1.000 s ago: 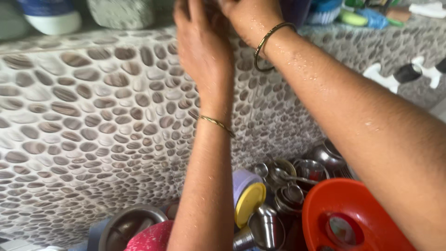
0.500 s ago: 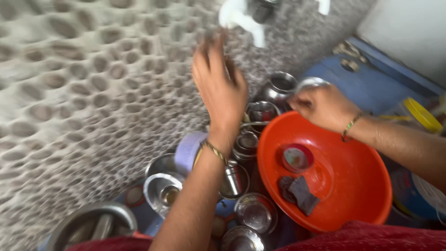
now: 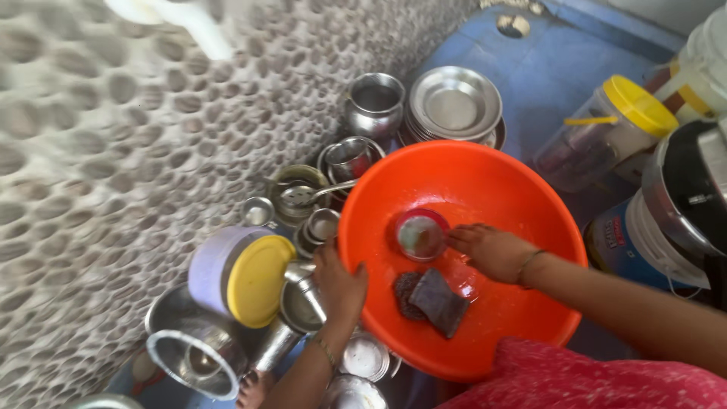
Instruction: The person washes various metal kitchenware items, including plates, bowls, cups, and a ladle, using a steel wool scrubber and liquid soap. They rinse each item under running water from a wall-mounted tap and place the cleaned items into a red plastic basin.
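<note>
The left hand [image 3: 339,282] grips the rim of an orange basin [image 3: 522,204] at centre frame. The right hand [image 3: 488,250], fingers curled, touches a small round dish [image 3: 420,235] lying flat, opening upward. Its contents are unclear.

We are at a home dishwashing spot on the floor [image 3: 530,83], which is painted blue. Steel plates [image 3: 454,102], a steel pot [image 3: 375,102], cups [image 3: 350,157] and lids lie heaped beside a pebble-patterned wall [image 3: 98,174]. An orange basin [image 3: 485,189] holds a scrub pad [image 3: 439,301] and a small dish [image 3: 421,235]. Plastic jars [image 3: 606,129] and buckets [image 3: 674,204] stand near.
</note>
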